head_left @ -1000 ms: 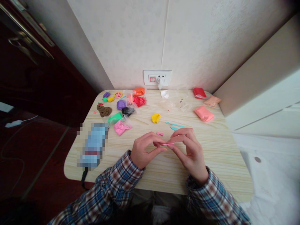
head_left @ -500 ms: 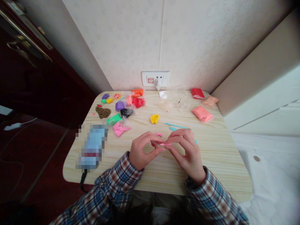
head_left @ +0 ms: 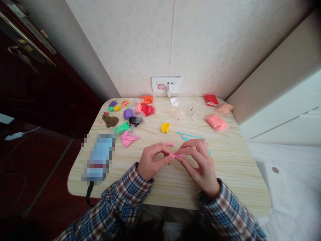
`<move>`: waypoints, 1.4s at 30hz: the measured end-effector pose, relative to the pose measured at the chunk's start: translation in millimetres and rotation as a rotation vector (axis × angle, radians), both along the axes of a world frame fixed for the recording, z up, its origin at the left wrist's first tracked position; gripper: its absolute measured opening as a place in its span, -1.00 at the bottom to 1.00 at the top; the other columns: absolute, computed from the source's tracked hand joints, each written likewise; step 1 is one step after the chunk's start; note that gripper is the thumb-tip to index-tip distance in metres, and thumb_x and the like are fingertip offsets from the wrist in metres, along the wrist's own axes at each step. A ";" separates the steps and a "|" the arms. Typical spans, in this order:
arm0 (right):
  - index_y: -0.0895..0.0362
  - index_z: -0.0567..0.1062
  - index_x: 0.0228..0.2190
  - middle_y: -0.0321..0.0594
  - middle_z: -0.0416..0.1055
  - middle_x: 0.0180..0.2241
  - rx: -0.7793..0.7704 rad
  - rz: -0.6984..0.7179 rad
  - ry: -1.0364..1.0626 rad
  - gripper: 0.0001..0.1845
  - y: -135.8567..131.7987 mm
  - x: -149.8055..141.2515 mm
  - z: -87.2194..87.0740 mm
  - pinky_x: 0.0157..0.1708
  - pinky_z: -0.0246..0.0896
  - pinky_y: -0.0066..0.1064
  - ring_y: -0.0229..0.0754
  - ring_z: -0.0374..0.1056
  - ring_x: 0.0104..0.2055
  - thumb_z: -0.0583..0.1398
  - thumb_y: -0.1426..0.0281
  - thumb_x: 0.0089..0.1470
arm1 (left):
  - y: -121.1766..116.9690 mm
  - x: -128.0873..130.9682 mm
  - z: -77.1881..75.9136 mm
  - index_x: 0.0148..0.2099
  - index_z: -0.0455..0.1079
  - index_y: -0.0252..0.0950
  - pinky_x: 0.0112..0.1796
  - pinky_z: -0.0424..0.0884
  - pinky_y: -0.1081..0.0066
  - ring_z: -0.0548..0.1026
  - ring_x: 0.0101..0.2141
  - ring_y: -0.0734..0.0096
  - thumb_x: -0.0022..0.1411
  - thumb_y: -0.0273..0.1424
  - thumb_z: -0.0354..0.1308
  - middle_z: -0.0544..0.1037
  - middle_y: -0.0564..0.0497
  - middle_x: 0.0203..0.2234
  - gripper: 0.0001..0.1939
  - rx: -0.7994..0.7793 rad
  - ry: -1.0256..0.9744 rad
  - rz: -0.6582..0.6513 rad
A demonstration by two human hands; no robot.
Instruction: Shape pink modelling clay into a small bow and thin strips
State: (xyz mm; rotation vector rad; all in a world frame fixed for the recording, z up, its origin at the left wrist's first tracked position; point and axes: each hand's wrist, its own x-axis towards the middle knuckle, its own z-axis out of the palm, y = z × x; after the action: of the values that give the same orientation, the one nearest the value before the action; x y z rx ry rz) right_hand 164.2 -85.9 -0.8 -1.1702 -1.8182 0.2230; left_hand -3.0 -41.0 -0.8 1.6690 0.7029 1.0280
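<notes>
Between my two hands is a small, thin strip of pink modelling clay (head_left: pixel 176 155), held over the front middle of the table. My left hand (head_left: pixel 153 161) pinches its left end between thumb and fingertips. At the other end, my right hand (head_left: pixel 200 164) has its thumb and fingertips closed on the strip. Just beyond the fingers lies a small pink bow-shaped clay piece (head_left: pixel 170 144). Farther back sits a yellow clay lump (head_left: pixel 165 127). Light-blue modelling tools (head_left: pixel 191 135) lie behind my right hand, which partly hides them.
Bagged clay in several colours, including a pink bag (head_left: pixel 129 137), lies at the left. A coiled brown clay piece (head_left: pixel 110 120) and small clay fruits (head_left: pixel 114 108) are beyond. A blurred-out device (head_left: pixel 100 157) with a cable lies front left. Salmon-coloured (head_left: pixel 216 122) and red packets (head_left: pixel 211 100) stand back right.
My left fingertips have shifted slightly on the pink strip, with the thumb now over its left end. The bow-shaped piece and the other things stay put.
</notes>
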 end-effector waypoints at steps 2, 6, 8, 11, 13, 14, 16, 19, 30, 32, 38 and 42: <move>0.05 0.41 -0.29 -0.25 0.34 -0.30 -0.006 -0.010 0.003 -0.88 -0.4 0.1 -0.3 -0.21 0.10 -0.21 -0.16 0.24 -0.20 0.20 0.47 0.08 | 0.2 -0.1 0.7 -0.37 0.45 -0.36 -0.34 0.41 0.39 0.44 -0.52 0.46 0.16 -0.25 0.22 0.50 0.01 -0.56 -0.76 -0.046 -0.018 -0.014; 0.03 0.42 -0.29 -0.25 0.35 -0.30 -0.007 -0.020 0.005 -0.87 -1.0 0.4 -0.3 -0.22 0.11 -0.20 -0.15 0.25 -0.20 0.20 0.46 0.07 | 0.8 0.5 2.3 -0.41 0.45 -0.35 -0.38 0.41 0.41 0.42 -0.55 0.48 0.15 -0.25 0.23 0.48 0.03 -0.59 -0.76 -0.104 -0.029 0.009; 0.03 0.42 -0.30 -0.25 0.35 -0.30 -0.006 -0.018 0.003 -0.88 -1.1 0.6 -0.2 -0.22 0.11 -0.20 -0.15 0.25 -0.20 0.20 0.47 0.07 | 1.1 0.8 2.4 -0.43 0.44 -0.34 -0.37 0.41 0.40 0.40 -0.56 0.48 0.14 -0.28 0.24 0.46 0.06 -0.64 -0.77 -0.091 -0.029 0.025; 0.03 0.42 -0.31 -0.24 0.35 -0.30 -0.013 -0.016 -0.003 -0.89 -0.9 0.7 -0.2 -0.22 0.12 -0.19 -0.14 0.25 -0.20 0.20 0.46 0.08 | 1.2 0.5 1.4 -0.43 0.44 -0.34 -0.37 0.41 0.39 0.40 -0.55 0.48 0.14 -0.28 0.23 0.46 0.06 -0.64 -0.78 -0.078 -0.018 0.029; 0.03 0.42 -0.30 -0.24 0.35 -0.30 -0.014 -0.017 -0.002 -0.90 -0.8 0.8 -0.4 -0.22 0.12 -0.19 -0.14 0.25 -0.20 0.20 0.45 0.08 | 0.8 -0.1 0.6 -0.40 0.45 -0.35 -0.37 0.41 0.38 0.43 -0.53 0.45 0.14 -0.24 0.23 0.49 0.02 -0.60 -0.75 -0.081 -0.011 0.028; 0.02 0.42 -0.30 -0.24 0.35 -0.30 -0.013 -0.017 -0.001 -0.89 -0.7 0.7 -0.4 -0.22 0.12 -0.19 -0.14 0.26 -0.20 0.19 0.45 0.08 | 0.6 -0.4 0.2 -0.39 0.46 -0.36 -0.37 0.41 0.38 0.44 -0.51 0.44 0.14 -0.23 0.22 0.50 0.00 -0.57 -0.74 -0.084 -0.009 0.026; 0.03 0.42 -0.30 -0.25 0.35 -0.31 -0.009 -0.017 0.000 -0.89 -0.7 0.5 -0.3 -0.22 0.12 -0.20 -0.15 0.25 -0.20 0.19 0.46 0.08 | 0.2 -0.8 -0.4 -0.38 0.46 -0.36 -0.38 0.41 0.39 0.45 -0.51 0.43 0.14 -0.23 0.22 0.50 -0.01 -0.57 -0.74 -0.084 -0.005 0.021; 0.04 0.41 -0.30 -0.25 0.35 -0.31 -0.003 -0.016 0.000 -0.89 -0.9 0.2 0.2 -0.21 0.12 -0.20 -0.16 0.25 -0.20 0.20 0.47 0.07 | 0.1 -1.1 -0.6 -0.39 0.46 -0.36 -0.37 0.41 0.40 0.45 -0.51 0.44 0.15 -0.30 0.22 0.50 0.01 -0.58 -0.80 -0.054 0.008 0.028; 0.04 0.42 -0.33 -0.26 0.36 -0.31 -0.020 -0.024 0.023 -0.90 -0.7 -0.7 0.0 -0.22 0.10 -0.21 -0.15 0.26 -0.21 0.20 0.46 0.06 | 0.1 -1.2 2.9 -0.36 0.45 -0.34 -0.38 0.43 0.46 0.48 -0.44 0.45 0.15 -0.42 0.22 0.55 -0.01 -0.49 -0.92 0.238 0.044 0.099; 0.04 0.41 -0.32 -0.25 0.35 -0.31 -0.017 -0.022 0.012 -0.90 -0.6 -1.2 0.8 -0.22 0.10 -0.21 -0.15 0.25 -0.21 0.19 0.46 0.07 | -0.2 -0.8 4.2 -0.38 0.44 -0.34 -0.39 0.43 0.46 0.48 -0.46 0.46 0.15 -0.44 0.21 0.55 0.00 -0.51 -0.92 0.270 0.051 0.110; 0.06 0.38 -0.31 -0.24 0.34 -0.31 -0.008 -0.009 0.014 -0.90 -0.5 -1.6 2.3 -0.23 0.11 -0.22 -0.16 0.24 -0.21 0.19 0.46 0.08 | -1.0 0.0 5.9 -0.39 0.43 -0.34 -0.41 0.42 0.48 0.47 -0.47 0.47 0.13 -0.48 0.23 0.53 0.01 -0.53 -0.94 0.308 0.062 0.124; 0.05 0.38 -0.30 -0.24 0.33 -0.31 -0.007 -0.001 0.011 -0.89 -0.5 -1.0 1.8 -0.22 0.10 -0.21 -0.16 0.25 -0.22 0.18 0.47 0.08 | -1.0 0.5 6.2 -0.40 0.43 -0.35 -0.40 0.41 0.48 0.45 -0.49 0.49 0.12 -0.49 0.23 0.51 0.02 -0.54 -0.94 0.300 0.061 0.129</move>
State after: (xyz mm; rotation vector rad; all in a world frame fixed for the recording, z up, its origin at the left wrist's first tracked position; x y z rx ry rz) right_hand 163.1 -86.4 1.0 -1.1718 -1.8086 0.2350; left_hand -2.5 -42.0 5.4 1.9390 0.7306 1.2255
